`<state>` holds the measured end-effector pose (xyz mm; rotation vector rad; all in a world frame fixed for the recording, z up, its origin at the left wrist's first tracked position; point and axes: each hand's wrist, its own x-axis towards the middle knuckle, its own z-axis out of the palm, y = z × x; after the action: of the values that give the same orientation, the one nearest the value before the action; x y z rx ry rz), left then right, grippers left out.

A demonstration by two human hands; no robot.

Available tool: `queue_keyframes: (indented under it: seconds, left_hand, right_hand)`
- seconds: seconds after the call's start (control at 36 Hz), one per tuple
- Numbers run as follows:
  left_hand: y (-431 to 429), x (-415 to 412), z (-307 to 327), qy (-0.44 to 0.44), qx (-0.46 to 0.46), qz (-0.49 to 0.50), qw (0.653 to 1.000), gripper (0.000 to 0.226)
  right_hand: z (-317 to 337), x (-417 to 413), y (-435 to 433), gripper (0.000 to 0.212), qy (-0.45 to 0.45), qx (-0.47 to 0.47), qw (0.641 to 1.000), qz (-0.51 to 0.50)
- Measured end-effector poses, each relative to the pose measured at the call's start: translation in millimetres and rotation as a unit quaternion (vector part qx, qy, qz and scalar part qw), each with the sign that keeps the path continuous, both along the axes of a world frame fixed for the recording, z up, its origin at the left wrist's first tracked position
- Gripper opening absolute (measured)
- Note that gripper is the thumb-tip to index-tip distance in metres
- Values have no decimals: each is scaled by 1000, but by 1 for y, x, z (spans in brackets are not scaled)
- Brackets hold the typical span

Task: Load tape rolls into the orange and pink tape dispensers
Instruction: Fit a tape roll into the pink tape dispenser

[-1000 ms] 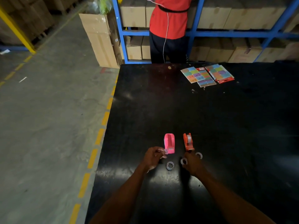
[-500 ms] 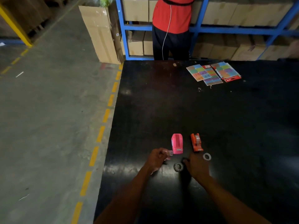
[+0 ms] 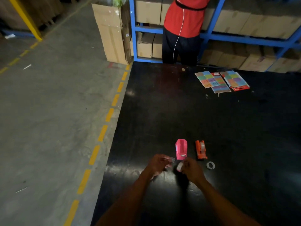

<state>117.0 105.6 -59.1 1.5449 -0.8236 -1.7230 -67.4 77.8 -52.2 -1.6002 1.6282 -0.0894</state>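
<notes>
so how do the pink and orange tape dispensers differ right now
The orange dispenser already has a tape roll seated in it; the pink dispenser shows none from here. The pink dispenser looks wider and boxier, the orange dispenser narrower and lower. The pink dispenser stands right in front of the hands, the orange dispenser off to their right. Both stand upright on the black table, side by side, cutter ends toward the person.

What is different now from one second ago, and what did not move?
The right hand lifted a tape roll off the table, toward the left hand holding a small clear piece. Both dispensers and the other roll stayed.
</notes>
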Motion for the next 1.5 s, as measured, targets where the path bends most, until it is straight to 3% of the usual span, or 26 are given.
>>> queue_keyframes:
  seconds: [0.08, 0.22, 0.47, 0.61, 0.78, 1.06, 1.5]
  left_hand:
    - [1, -8, 5, 18, 10, -1, 1000, 23]
    - [-2, -29, 21, 19, -3, 4, 1000, 27]
    - [3, -49, 37, -25, -25, 9, 999, 15]
    - [7, -57, 42, -34, -34, 30, 998, 13]
    - [10, -63, 45, -48, -33, 16, 998, 22]
    - [8, -65, 48, -82, -45, -17, 995, 22]
    - [-5, -54, 38, -101, -16, 1, 995, 19]
  right_hand:
    - [14, 1, -2, 5, -74, -73, 995, 2]
    - [23, -10, -5, 11, -145, -102, 984, -2]
    - [32, -31, -5, 3, -234, -56, 971, 4]
    - [33, -45, -5, 20, -288, 15, 958, 2]
    - [41, -54, -3, 27, -293, -22, 955, 30]
    - [36, -64, -16, 47, -311, 14, 949, 52]
    - [32, -55, -18, 43, -307, 25, 951, 27]
